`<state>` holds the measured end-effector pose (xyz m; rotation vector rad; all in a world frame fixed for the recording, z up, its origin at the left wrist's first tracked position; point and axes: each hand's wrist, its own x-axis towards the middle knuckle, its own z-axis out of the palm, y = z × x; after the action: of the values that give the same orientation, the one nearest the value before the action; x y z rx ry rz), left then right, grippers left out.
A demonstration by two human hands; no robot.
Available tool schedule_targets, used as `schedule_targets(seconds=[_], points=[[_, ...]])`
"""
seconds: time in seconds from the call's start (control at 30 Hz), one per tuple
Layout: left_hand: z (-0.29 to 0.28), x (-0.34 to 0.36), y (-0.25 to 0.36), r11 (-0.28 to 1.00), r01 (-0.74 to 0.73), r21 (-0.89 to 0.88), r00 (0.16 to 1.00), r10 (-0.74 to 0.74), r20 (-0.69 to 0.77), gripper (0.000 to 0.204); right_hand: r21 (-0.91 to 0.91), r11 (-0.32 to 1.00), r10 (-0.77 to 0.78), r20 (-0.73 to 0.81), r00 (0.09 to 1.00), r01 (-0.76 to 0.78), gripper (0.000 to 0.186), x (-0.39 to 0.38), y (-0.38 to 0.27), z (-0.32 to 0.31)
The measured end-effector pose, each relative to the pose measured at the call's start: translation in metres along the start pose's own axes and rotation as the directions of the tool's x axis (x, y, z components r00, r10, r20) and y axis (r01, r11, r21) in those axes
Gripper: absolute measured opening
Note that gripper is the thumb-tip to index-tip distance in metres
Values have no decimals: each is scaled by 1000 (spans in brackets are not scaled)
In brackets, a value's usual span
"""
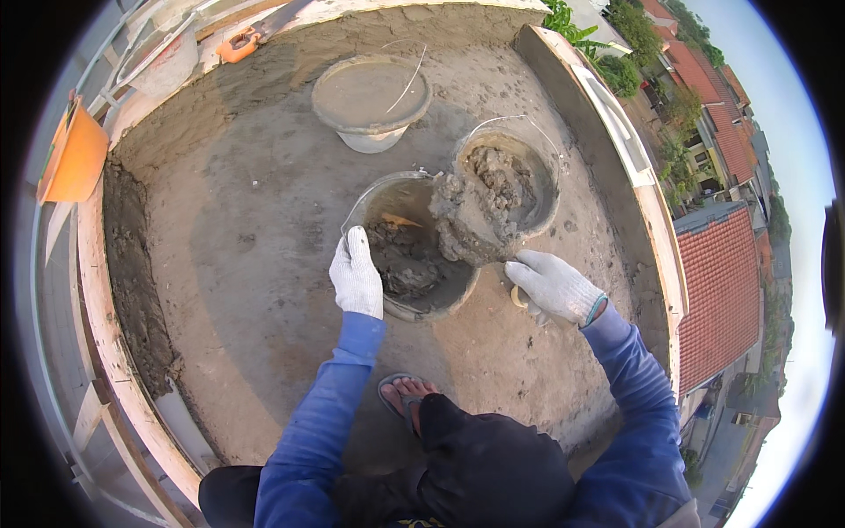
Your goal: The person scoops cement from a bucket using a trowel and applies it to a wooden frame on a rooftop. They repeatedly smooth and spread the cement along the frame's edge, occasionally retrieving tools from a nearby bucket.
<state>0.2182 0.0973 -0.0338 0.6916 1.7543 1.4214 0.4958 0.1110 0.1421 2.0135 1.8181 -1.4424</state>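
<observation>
My left hand (pixel 358 275), in a white knitted glove, is closed on the left rim of a bucket (pixel 465 295). Grey mortar (pixel 407 264) lies in that bucket, with a small orange-brown piece (pixel 400 219) against its inner wall. The gloved right hand (pixel 556 286) grips a trowel by its pale handle (pixel 518 297). A heap of wet mortar (pixel 466 216) hides the trowel's blade, which spans the near bucket's right rim and a second bucket (pixel 547 207). More lumpy mortar (pixel 502 176) fills part of this second bucket.
A third bucket (pixel 374 141) with grey liquid stands farther off. Low mortar-coated walls topped by boards (pixel 97 273) enclose the concrete floor (pixel 255 264). An orange container (pixel 75 158), a grey tub (pixel 167 66) and an orange-handled saw (pixel 239 46) sit around the edge. Tiled roofs (pixel 722 295) lie beyond the right wall.
</observation>
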Motion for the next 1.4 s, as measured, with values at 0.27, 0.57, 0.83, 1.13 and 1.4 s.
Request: schedule_targets(seconds=[0.27,0.57,0.83,1.13,1.4], points=[[-30,-4,-12,970,97,-221,993,-79,86,43,-702,666,-496,-165,852,252,26,0,-7,49],[-42,-33,-17,912,123,-391,986,-68,151,41,-773,549,-500,1,866,318,27,42,1,92],[-61,-39,12,970,-220,107,953,190,235,48,-869,454,-550,-99,829,197,20,20,-46,50],[-72,-10,5,972,-236,-2,881,215,422,46,-707,636,-48,365,930,311,47,85,4,90],[-97,8,3,948,102,-301,953,-7,303,41,266,956,-41,536,843,-122,44,55,-45,153]])
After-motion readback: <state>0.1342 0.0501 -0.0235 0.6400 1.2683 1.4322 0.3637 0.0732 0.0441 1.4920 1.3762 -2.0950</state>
